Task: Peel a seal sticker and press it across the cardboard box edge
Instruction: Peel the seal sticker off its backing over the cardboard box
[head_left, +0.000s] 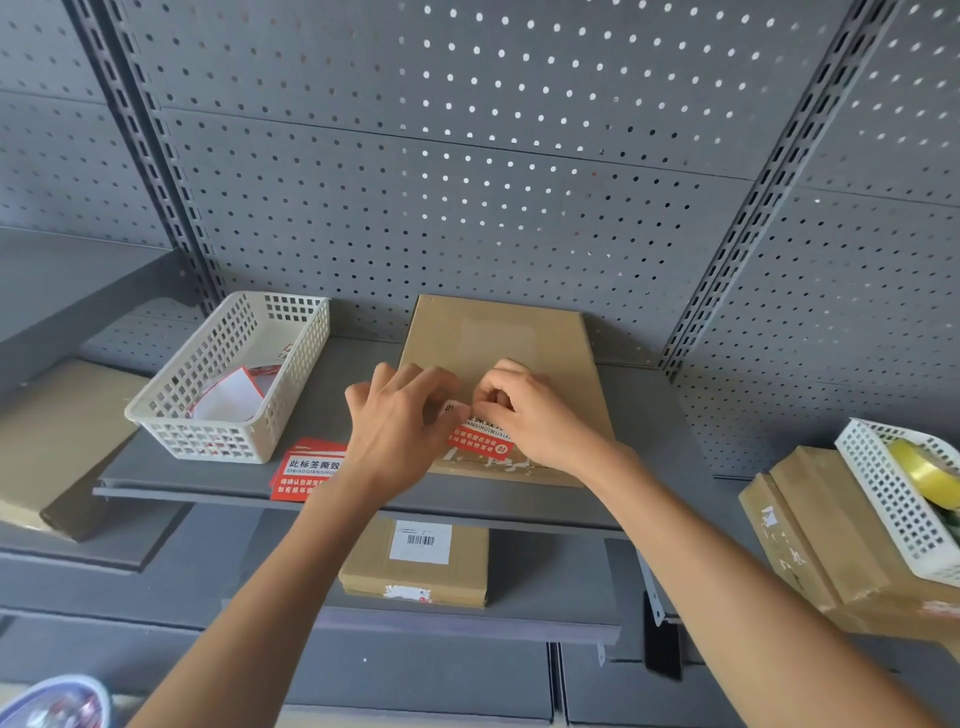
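Observation:
A flat brown cardboard box (498, 343) lies on the grey shelf, its near edge showing white torn residue. Over the box's near part, both hands hold one red-and-white seal sticker (480, 439). My left hand (400, 426) pinches its left end. My right hand (524, 410) pinches its top edge with curled fingers. Much of the sticker is hidden by the fingers, and I cannot tell whether it touches the box. A small stack of more red seal stickers (306, 470) lies on the shelf, left of the box.
A white plastic basket (228, 374) with paper scraps stands at the left. Below, a labelled cardboard box (415, 564) sits on a lower shelf. At the right, stacked cartons (821, 530) carry a white basket (893, 488) with a yellow tape roll (922, 470). Pegboard wall behind.

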